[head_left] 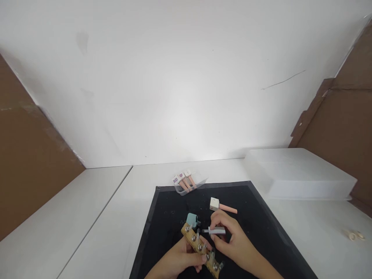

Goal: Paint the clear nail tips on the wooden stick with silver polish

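Note:
My left hand (186, 254) is closed around a wooden nail-tip stand (200, 247), a tilted bar with a row of round metal studs and small clear nail tips. Between the thumb and fingers of my right hand (228, 232) is a nail polish brush (217, 231) with a silver handle. Its dark bristle end points left, close to a nail tip on the upper half of the stand; whether they touch I cannot tell. Just beyond the stand's far end sits a turquoise nail polish bottle (192, 219), partly hidden by the stand.
A white square bottle with a pink handle (214, 204) lies on the black mat (171, 211) beyond my right hand. Several similar ones fill a clear tray (200, 185) at the mat's back edge. A white box (308, 174) stands right; small beige rings (352, 235) lie far right.

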Tool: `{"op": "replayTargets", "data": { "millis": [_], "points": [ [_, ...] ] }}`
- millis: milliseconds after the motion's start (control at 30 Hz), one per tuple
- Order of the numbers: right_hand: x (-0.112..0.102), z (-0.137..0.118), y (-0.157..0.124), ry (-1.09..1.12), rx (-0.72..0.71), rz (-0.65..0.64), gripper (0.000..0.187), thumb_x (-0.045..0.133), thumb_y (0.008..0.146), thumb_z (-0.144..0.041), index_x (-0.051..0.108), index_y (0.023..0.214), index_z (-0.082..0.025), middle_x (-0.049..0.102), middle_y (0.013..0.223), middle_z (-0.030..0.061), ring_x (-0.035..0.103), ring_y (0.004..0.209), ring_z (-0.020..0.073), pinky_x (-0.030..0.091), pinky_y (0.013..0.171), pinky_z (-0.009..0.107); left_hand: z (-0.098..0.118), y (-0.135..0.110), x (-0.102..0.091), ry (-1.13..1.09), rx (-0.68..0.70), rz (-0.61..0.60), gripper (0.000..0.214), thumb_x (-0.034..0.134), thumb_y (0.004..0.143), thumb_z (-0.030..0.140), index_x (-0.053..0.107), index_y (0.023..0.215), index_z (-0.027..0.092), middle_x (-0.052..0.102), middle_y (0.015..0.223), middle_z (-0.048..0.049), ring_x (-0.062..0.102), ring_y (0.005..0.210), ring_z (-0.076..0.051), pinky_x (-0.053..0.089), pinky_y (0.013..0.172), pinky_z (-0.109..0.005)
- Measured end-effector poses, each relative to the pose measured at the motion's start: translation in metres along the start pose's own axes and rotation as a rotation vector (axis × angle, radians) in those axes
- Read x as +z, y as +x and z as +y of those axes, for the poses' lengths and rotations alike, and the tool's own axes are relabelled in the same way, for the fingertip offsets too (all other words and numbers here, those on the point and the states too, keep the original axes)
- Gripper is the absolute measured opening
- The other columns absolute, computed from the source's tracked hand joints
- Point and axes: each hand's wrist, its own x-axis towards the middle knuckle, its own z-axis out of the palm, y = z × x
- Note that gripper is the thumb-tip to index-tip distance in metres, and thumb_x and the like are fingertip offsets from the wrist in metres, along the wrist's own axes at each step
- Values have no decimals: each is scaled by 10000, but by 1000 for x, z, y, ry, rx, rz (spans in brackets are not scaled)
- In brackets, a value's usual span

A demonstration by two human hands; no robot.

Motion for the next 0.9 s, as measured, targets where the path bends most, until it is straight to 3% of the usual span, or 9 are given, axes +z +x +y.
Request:
{"op": "replayTargets", "data": {
  "millis": [167, 433, 700, 900],
  "points": [
    [-1, 3, 1, -24, -6, 64, 185, 484, 651, -15, 504, 706, -191, 477, 729, 2, 426, 579, 133, 331, 486, 212, 2, -2, 1, 16, -6, 2, 279, 710, 597, 227, 630, 848, 135, 535, 752, -16, 476, 654, -107, 382, 579, -235],
    [-3, -1, -2, 28, -54, -71, 254, 495, 610, 39, 514, 708, -195, 473, 755, -8, 465, 620, 131, 369, 536, 216, -4, 2, -1, -24, -8, 62, 345, 744, 549, 257, 603, 837, 132, 548, 712, -2, 464, 607, -98, 374, 569, -245],
    [-1, 4, 0, -47, -16, 32, 218, 483, 632, 7, 511, 705, -196, 479, 730, -5, 431, 581, 131, 341, 496, 214, 0, -1, 1, 9, -10, 10, 265, 704, 577, 199, 637, 827, 140, 533, 719, -5, 474, 649, -114, 381, 582, -241],
    [-4, 0, -2, 21, -25, -41, 229, 483, 640, 18, 496, 713, -198, 447, 735, -14, 431, 587, 127, 342, 511, 221, 0, 0, 1, -7, -20, 45, 317, 727, 568, 247, 625, 846, 133, 538, 718, -3, 464, 617, -105, 374, 577, -250]
  ]
}}
